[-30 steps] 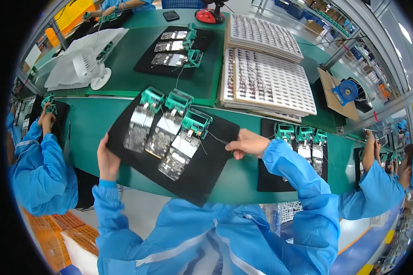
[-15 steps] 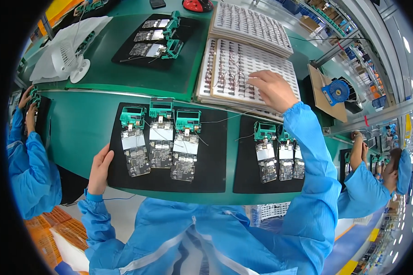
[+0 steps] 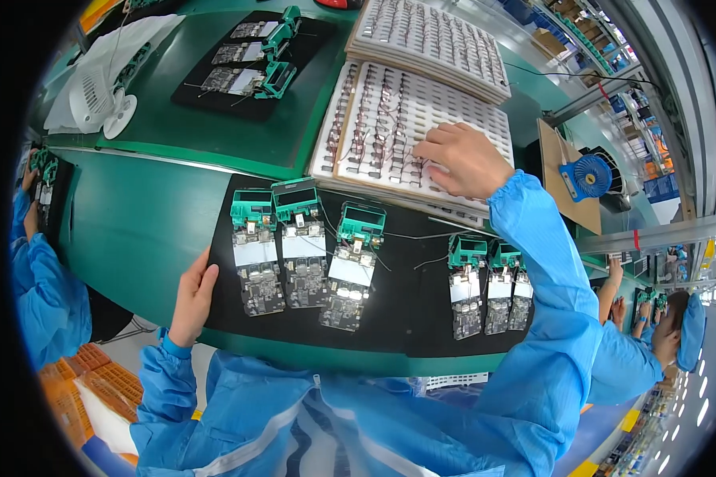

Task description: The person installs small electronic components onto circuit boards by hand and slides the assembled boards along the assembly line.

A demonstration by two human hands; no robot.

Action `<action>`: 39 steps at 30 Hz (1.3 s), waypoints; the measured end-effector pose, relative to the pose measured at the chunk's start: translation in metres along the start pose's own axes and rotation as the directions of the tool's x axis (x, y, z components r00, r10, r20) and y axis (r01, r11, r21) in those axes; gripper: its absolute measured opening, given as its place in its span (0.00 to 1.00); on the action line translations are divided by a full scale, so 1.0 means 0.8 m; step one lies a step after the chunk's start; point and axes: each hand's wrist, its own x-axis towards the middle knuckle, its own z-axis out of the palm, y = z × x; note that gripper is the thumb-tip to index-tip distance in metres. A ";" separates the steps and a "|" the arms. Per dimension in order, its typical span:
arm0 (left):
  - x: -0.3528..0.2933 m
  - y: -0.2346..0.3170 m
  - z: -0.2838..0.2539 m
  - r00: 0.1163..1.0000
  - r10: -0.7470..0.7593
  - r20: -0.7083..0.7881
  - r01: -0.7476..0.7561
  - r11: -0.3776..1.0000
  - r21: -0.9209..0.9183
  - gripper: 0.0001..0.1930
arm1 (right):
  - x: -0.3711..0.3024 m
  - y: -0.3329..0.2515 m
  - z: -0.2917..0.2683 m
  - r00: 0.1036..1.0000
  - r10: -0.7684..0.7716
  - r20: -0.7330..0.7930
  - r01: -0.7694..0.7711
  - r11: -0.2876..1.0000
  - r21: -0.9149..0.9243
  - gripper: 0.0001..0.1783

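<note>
My left hand (image 3: 192, 298) grips the left edge of a black mat (image 3: 286, 330), thumb on top. Three grey circuit boards (image 3: 261, 288) with green plastic frames (image 3: 362, 222) at their far ends and white patches lie on that mat, thin wires trailing from them. My right hand (image 3: 465, 161) is over a white foam tray (image 3: 461, 107) filled with rows of small dark parts on reddish wires (image 3: 382, 119). Its fingers are curled down among the parts; what the fingertips hold is hidden. Three more boards (image 3: 467, 302) lie near my right forearm.
More foam trays (image 3: 429, 40) are stacked behind. A white fan (image 3: 95, 99) and a mat with further boards (image 3: 231, 79) stand at the far left. A blue fan (image 3: 587, 181) is at right. Co-workers in blue sit left (image 3: 48, 286) and right (image 3: 628, 342).
The left mat has slid right, closing the gap to the right mat. My right hand's fingers have curled lower onto the tray. The whole view has shifted a little.
</note>
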 end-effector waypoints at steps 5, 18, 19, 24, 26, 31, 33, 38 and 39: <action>0.002 -0.014 0.021 0.999 0.048 -0.001 -0.048 0.997 0.065 0.22 | -0.004 0.024 0.002 0.998 -0.022 0.051 0.017 0.996 0.087 0.12; 0.057 0.077 0.024 0.856 0.516 0.010 -0.312 0.502 0.807 0.30 | -0.016 0.026 0.012 0.994 -0.102 -0.036 0.094 0.981 -0.172 0.11; 0.074 0.097 0.046 0.845 0.519 0.131 -0.411 0.473 0.779 0.32 | -0.020 0.025 0.013 0.994 -0.092 -0.052 0.082 0.981 -0.174 0.14; 0.135 0.116 0.083 0.735 0.384 0.558 -0.676 0.365 0.640 0.34 | -0.041 0.007 0.010 0.971 0.014 -0.238 -0.058 0.982 -0.181 0.17; 0.147 0.115 0.077 0.714 0.344 0.610 -0.695 0.449 0.561 0.31 | -0.047 0.001 0.011 0.934 0.084 -0.348 -0.151 0.974 -0.168 0.15; 0.159 0.129 0.072 0.612 0.323 0.721 -0.756 0.508 0.413 0.25 | -0.072 -0.069 -0.002 0.687 0.606 -0.400 -0.326 0.750 0.576 0.04; 0.165 0.116 0.072 0.564 0.411 0.716 -0.797 0.496 0.344 0.24 | -0.082 -0.118 -0.011 0.666 0.730 -0.153 -0.309 0.457 0.834 0.01; 0.184 0.078 0.060 0.554 0.441 0.706 -0.784 0.562 0.264 0.20 | -0.091 -0.241 0.010 0.721 0.669 0.179 -0.082 -0.175 0.981 0.03; 0.188 0.078 0.067 0.526 0.435 0.730 -0.795 0.557 0.240 0.19 | -0.091 -0.262 0.028 0.716 0.659 0.230 -0.034 -0.297 0.954 0.04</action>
